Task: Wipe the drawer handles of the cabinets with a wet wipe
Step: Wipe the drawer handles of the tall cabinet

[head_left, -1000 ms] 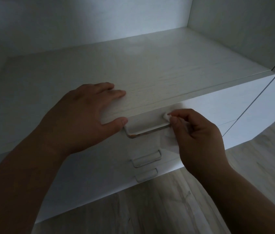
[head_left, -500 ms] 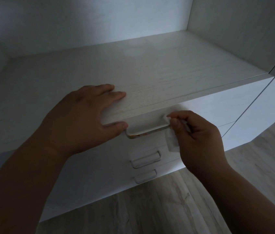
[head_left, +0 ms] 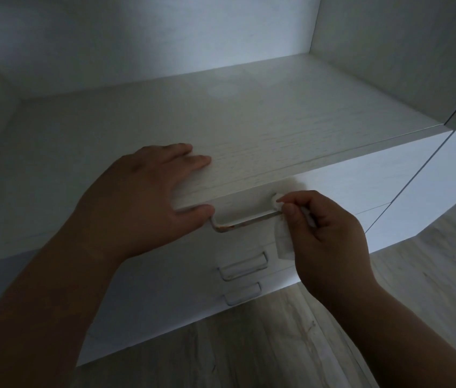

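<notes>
Your right grip (head_left: 330, 236) pinches the wet wipe (head_left: 284, 243) on the right end of the top handle (head_left: 243, 221), your left grip (head_left: 137, 203) flat and open at its left end; a slack pinch could let the wipe, hanging below the handle, slip off.

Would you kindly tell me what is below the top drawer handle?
A second handle and a third handle sit below it. The wet wipe, pinched by the right hand, hides the right end of the top handle.

White wet wipe (head_left: 283, 239) wraps top drawer handle's (head_left: 242, 221) right end.
</notes>
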`<state>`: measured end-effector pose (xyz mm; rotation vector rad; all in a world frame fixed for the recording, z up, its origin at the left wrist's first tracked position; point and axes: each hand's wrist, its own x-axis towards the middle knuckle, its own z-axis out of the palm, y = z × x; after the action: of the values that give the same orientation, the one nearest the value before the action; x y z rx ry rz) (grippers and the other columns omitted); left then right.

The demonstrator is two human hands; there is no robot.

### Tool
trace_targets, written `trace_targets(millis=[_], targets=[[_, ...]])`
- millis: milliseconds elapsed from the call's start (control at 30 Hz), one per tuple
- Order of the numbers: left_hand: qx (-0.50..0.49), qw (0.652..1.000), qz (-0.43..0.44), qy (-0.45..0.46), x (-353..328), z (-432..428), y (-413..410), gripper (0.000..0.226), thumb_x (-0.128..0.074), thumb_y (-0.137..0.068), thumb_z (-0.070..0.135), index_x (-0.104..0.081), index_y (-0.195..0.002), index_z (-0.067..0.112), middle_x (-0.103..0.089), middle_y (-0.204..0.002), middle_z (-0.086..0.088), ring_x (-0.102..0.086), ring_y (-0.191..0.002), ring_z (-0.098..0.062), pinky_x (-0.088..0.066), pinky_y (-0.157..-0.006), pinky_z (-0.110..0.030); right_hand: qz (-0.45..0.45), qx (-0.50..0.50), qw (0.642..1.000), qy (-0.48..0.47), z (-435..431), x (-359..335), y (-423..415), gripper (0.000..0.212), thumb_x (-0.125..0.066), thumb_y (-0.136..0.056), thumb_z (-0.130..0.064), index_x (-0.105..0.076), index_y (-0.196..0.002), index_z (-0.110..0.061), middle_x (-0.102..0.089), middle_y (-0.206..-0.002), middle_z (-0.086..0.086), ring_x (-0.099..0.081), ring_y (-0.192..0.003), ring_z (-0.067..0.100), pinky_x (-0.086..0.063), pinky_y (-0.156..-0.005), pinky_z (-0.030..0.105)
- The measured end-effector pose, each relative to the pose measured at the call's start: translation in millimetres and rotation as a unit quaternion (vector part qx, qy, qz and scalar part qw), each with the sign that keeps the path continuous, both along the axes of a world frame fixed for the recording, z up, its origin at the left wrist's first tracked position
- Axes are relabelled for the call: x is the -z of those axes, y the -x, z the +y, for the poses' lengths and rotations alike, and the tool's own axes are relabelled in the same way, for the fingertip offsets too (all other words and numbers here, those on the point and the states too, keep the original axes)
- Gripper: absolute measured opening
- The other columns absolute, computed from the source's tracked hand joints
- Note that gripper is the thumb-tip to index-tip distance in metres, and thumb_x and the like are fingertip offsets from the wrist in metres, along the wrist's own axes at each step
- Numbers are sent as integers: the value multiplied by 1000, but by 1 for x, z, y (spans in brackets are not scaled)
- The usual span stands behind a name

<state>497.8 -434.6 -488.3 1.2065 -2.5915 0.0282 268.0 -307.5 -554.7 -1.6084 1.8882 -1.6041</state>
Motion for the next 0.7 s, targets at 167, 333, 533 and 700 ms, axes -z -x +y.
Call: trace_targets(millis=[167,333,533,700], targets=[[1,1000,1,-3,0,0,0,87,-44,-73,84,-46,-151,46,-42,-161,15,-41,-146,-14,-34,-122,-42,17,15,1000,13,-9,-5,8,15,-67,-98,-19,-72,-101,-34,-68,-97,-28,-64,-94,-9,-44,-81,4],[2,1000,3,0,1,0,1,86,-44,-73,84,-46,-151,46,-43,-161,14,-42,-146,-15,-36,-121,-45,10,9,1000,-19,2,0,-1,10,-58,-98,-29,-68,-97,-33,-63,-89,-30,-60,-92,-15,-41,-76,0],[2,1000,5,-4,1,-1,0,87,-43,-73,84,-45,-152,46,-41,-161,16,-40,-147,-14,-34,-121,-45,3,21,1000,-3,-7,-2,2,12,-63,-99,-27,-70,-102,-36,-68,-93,-30,-62,-94,-13,-43,-79,2],[1,1000,8,-5,1,-2,0,87,-43,-73,85,-45,-151,47,-41,-161,16,-39,-148,-14,-34,-121,-47,-15,10,1000,-22,0,-1,0,16,-62,-100,-22,-70,-98,-36,-69,-94,-31,-62,-92,-14,-41,-74,0]])
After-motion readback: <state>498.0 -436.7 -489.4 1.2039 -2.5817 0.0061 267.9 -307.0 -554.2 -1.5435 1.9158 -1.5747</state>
